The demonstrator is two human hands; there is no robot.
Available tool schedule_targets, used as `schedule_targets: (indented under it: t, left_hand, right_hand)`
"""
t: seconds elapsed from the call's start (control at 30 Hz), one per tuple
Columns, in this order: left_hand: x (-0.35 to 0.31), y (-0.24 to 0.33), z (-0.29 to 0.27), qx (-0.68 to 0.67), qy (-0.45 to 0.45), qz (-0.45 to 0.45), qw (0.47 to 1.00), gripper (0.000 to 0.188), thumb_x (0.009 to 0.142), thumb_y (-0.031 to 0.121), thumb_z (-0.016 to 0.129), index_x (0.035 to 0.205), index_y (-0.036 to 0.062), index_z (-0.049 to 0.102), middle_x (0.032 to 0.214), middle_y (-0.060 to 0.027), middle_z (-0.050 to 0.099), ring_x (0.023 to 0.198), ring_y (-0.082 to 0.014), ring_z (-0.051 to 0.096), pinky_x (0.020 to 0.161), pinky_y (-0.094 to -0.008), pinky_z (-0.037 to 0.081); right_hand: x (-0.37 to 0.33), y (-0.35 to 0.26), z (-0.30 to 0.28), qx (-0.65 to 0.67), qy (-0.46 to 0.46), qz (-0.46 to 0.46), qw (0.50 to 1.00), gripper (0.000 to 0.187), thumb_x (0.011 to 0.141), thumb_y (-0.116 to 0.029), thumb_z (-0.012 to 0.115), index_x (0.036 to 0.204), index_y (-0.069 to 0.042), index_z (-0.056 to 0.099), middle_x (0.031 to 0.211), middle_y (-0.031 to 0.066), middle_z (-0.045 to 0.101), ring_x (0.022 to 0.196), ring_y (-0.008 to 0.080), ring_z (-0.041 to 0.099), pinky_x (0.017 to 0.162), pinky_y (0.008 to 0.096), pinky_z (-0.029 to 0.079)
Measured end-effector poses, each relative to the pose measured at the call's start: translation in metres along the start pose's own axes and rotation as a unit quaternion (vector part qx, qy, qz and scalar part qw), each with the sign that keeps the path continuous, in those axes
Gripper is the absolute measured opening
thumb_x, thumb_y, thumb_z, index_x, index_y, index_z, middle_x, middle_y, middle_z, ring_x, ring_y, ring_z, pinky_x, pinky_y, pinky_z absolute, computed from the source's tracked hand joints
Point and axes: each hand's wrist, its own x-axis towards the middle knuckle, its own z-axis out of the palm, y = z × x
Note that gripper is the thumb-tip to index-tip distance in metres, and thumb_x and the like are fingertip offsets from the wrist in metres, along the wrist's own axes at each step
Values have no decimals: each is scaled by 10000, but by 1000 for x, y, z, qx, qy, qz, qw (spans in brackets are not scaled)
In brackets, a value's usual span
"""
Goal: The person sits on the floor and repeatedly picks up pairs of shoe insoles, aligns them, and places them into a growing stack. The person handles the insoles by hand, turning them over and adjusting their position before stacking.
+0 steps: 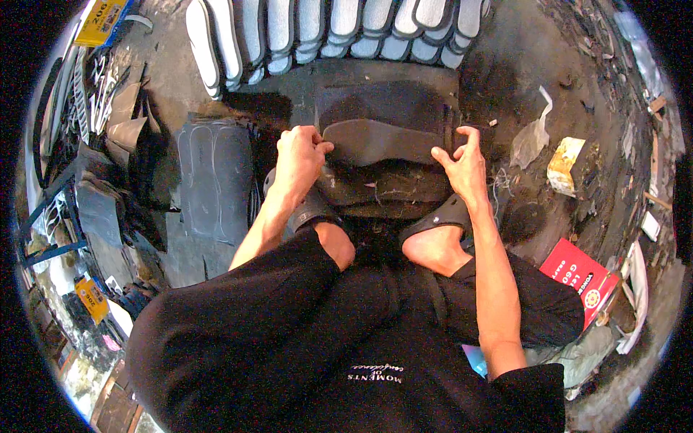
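In front of my feet lies a dark, curved shoe sole (pixel 382 142), set lengthwise from left to right on a dark block (pixel 386 187). My left hand (pixel 299 160) is closed at the sole's left end, thumb over its edge; the curled fingers are partly hidden. At the other end my right hand (pixel 465 162) is open, its thumb reaching the sole's edge and its forefinger apart from it. Behind the sole is a flat dark sheet (pixel 390 101).
Rows of light grey soles (pixel 310 25) stand at the far side. To the left lies a stack of dark sheets (pixel 214 177) with sole outlines. A red box (pixel 577 274) sits at the right, with scraps and a yellowish crumpled piece (pixel 565 166) beyond. My dark clogs (pixel 440 216) flank the block.
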Motion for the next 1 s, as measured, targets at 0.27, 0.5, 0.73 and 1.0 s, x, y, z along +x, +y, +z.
schedule_targets:
  t: [0.27, 0.5, 0.73, 1.0]
  left_hand:
    - [8, -26, -5, -74, -35, 0, 997, 343, 762, 174, 941, 970, 1, 731, 819, -182, 785, 777, -305, 792, 739, -415, 615]
    - [-8, -10, -8, -110, -27, 74, 991, 543, 867, 106, 838, 1389, 144, 696, 874, -193, 730, 802, -347, 739, 758, -458, 582]
    - [-2, -21, -5, -102, -46, 147, 983, 520, 931, 63, 742, 1439, 166, 693, 891, -199, 629, 813, -408, 662, 790, -489, 551]
    - [-5, -29, 5, -147, -62, 116, 980, 534, 968, 115, 727, 1484, 242, 668, 942, -191, 578, 843, -404, 638, 770, -494, 534]
  right_hand:
    - [26, -113, 17, -75, 276, -354, 891, 555, 1107, -353, 552, 1613, -130, 498, 1673, 210, 419, 1558, 435, 356, 1283, 619, 240]
    - [57, -83, 73, -101, 97, -321, 937, 675, 1075, -385, 592, 1673, -149, 387, 1735, 256, 272, 1586, 458, 290, 1295, 628, 211]
    - [233, -207, -7, -56, 279, -406, 868, 836, 948, -342, 764, 1578, 55, 384, 1409, 322, 615, 1273, 491, 598, 1119, 554, 461]
    - [413, -291, -57, -225, 164, -95, 956, 1004, 894, -530, 767, 1639, -22, 326, 1369, 302, 681, 1275, 469, 670, 1102, 544, 526]
